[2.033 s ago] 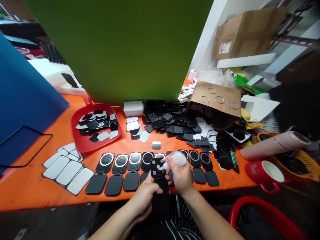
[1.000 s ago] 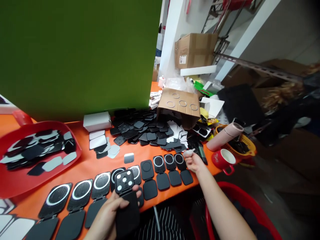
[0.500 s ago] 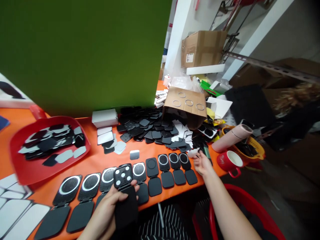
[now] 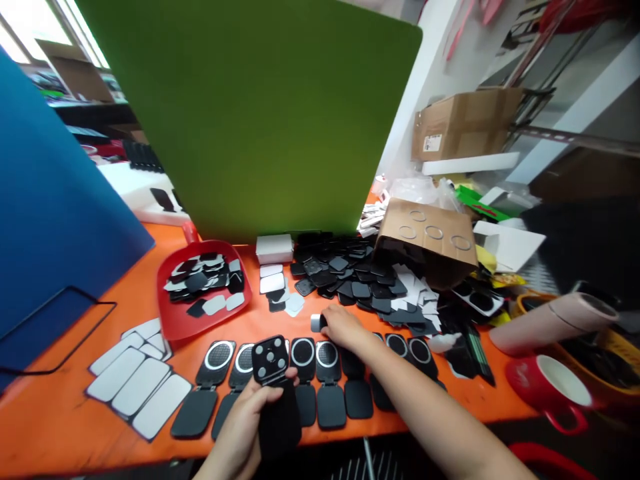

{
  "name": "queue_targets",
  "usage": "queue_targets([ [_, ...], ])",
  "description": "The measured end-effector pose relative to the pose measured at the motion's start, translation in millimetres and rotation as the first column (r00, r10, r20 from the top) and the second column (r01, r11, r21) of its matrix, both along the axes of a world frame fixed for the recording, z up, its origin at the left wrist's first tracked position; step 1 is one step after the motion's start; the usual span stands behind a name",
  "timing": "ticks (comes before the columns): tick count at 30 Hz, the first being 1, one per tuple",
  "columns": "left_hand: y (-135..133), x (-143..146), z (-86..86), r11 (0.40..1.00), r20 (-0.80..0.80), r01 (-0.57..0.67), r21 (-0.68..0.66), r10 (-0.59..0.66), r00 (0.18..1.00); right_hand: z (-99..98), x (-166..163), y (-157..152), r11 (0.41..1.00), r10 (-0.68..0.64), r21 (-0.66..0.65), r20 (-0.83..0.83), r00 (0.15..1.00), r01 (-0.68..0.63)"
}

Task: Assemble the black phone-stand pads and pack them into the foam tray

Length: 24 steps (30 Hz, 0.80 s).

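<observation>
My left hand (image 4: pixel 250 417) grips a black hinged holder (image 4: pixel 273 393) near the table's front edge; its upper square face carries several pale glue dots. My right hand (image 4: pixel 341 328) reaches over the row of black holders (image 4: pixel 320 373) and lies, fingers curled down, on a small silver plate (image 4: pixel 315 323) on the orange table (image 4: pixel 60 427). Whether the fingers pinch that plate I cannot make out. A small white glue bottle (image 4: pixel 443 343) lies on the table to the right, apart from both hands.
A red scoop tray (image 4: pixel 173 317) holds black and silver plates at the left. White-backed pads (image 4: pixel 133 373) lie front left. A heap of black parts (image 4: pixel 350 277) spills from a cardboard box (image 4: pixel 425 237). A red mug (image 4: pixel 545 383) and pink roll (image 4: pixel 550 323) stand right. Green board (image 4: pixel 260 113) behind.
My right hand has left the glue bottle lying at the right and swung left onto the silver plate. The left hand still holds the dotted holder. The camera turned back left.
</observation>
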<state>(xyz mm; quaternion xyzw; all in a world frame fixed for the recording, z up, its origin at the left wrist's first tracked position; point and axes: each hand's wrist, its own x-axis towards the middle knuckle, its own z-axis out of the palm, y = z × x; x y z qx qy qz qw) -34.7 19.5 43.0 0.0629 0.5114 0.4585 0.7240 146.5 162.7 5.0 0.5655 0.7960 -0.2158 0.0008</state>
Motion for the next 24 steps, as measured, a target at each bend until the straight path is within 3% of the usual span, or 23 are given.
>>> queue_targets([
  [4,-5,-9,-3.1,1.0,0.019,-0.021,0.021,0.021,1.0,-8.4,-6,30,0.997,0.046,-0.07,0.052,0.998,-0.042],
  [7,-4,-11,-2.9,0.999,0.005,-0.025,0.024,0.024,1.0,-2.6,1,40,0.991,0.072,-0.113,0.031,0.997,-0.068],
  [11,-1,-6,1.4,0.997,0.061,-0.031,0.067,0.027,0.998,15.7,23,28,0.992,0.055,-0.114,-0.051,0.997,-0.06],
  [13,1,-1,2.1,0.995,0.081,-0.016,0.094,0.008,0.997,24.6,33,9,0.987,-0.018,-0.157,-0.226,0.974,-0.019],
  [14,1,2,1.8,0.994,0.085,-0.003,0.11,-0.007,0.996,28.4,36,-3,0.976,-0.093,-0.219,-0.376,0.922,0.008],
  [16,3,7,0.1,0.988,0.088,0.029,0.149,-0.042,0.995,33.8,37,-31,0.927,-0.272,-0.374,-0.632,0.726,0.021],
  [17,3,10,-0.9,0.984,0.087,0.048,0.17,-0.064,0.994,35.1,33,-44,0.903,-0.341,-0.429,-0.701,0.626,0.012],
  [19,4,15,-2.7,0.973,0.079,0.088,0.215,-0.107,0.991,35.1,22,-68,0.893,-0.385,-0.449,-0.764,0.518,0.001],
  [21,5,20,-3.7,0.961,0.06,0.118,0.25,-0.137,0.989,32.2,9,-84,0.919,-0.351,-0.395,-0.796,0.494,0.017],
  [24,4,25,-4.0,0.953,0.017,0.14,0.268,-0.15,0.988,26.9,-4,-93,0.955,-0.268,-0.293,-0.796,0.543,0.041],
])
